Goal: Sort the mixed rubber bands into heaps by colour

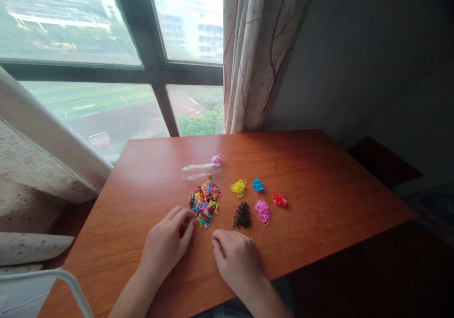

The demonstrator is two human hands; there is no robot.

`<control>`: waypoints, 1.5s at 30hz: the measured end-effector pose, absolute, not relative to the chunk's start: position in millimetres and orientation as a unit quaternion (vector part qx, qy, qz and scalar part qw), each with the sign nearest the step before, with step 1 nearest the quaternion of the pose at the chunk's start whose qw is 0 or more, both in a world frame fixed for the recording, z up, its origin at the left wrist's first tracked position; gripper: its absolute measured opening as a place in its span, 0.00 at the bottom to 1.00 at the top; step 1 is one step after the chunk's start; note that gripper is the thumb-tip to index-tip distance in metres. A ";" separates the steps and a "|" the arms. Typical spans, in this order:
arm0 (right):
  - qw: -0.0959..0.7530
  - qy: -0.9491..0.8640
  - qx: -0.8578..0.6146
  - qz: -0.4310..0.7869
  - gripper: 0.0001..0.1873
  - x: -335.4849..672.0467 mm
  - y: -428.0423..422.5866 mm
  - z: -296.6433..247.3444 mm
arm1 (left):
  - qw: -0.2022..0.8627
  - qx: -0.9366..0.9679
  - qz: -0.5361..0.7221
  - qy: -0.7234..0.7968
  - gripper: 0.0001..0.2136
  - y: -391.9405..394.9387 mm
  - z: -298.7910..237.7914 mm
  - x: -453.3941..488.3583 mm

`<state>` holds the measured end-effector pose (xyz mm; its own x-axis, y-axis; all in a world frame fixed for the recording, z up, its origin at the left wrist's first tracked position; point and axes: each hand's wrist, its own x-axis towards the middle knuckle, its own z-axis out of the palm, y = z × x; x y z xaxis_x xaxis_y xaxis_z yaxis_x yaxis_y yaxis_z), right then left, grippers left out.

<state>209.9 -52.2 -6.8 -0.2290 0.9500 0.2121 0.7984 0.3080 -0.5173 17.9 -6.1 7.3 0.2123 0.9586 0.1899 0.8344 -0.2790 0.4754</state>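
Item: mixed heap of small elastic bands [205, 203], on the counter [319, 166] beside sorted yellow bands [239, 187], blue bands [258, 184], red bands [279, 199], black bands [243, 215], pink bands [263, 212]. Judged feather-light, soft, stretchy, tangle-prone (pinch one loop at the heap's edge). Left hand [166, 244]: grip narrow, fingertips at the heap's near edge; whether it holds a band cannot be told. Right hand [236, 257]: curled knuckles-up on the counter, contents hidden.

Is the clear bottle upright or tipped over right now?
Tipped over: the clear bottle lies lengthwise on the table, its pink end to the right, behind the mixed pile of bands.
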 end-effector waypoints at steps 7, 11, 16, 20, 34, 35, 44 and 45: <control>0.246 -0.775 -0.561 0.155 0.07 209.9 -54.7 -8.3 | 0.127 0.794 0.275 0.528 0.08 -4.0 15.6 31.1; 0.246 -0.781 -0.555 0.148 0.07 211.5 -59.0 -8.4 | 0.127 0.863 0.200 0.446 0.09 7.9 33.1 60.6; 0.231 -0.791 -0.551 0.130 0.06 213.3 -62.0 -11.3 | 0.117 0.909 0.087 0.389 0.08 29.2 44.1 97.9; 0.241 -0.787 -0.551 0.135 0.07 212.9 -61.8 -13.4 | 0.114 0.907 0.077 0.398 0.07 36.1 39.9 105.5; 0.217 -0.771 -0.575 0.168 0.09 206.1 -58.5 0.4 | 0.120 0.787 0.262 0.546 0.08 4.4 26.2 12.1; 0.206 -0.770 -0.581 0.163 0.10 205.0 -58.1 2.0 | 0.126 0.780 0.272 0.549 0.08 2.2 23.5 8.2; 0.052 -0.750 -0.654 0.092 0.08 224.1 -22.1 40.2 | 0.138 0.760 0.298 0.560 0.07 -1.1 9.0 3.1; 0.027 -0.755 -0.650 0.087 0.07 225.5 -14.7 45.1 | 0.138 0.761 0.294 0.562 0.07 -1.0 8.2 2.9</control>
<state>225.5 -14.7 45.1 -0.1545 0.9853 -0.0723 0.9761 0.1409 -0.1654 2.9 -1.0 8.2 0.1960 0.9360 0.2925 0.7741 -0.3308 0.5398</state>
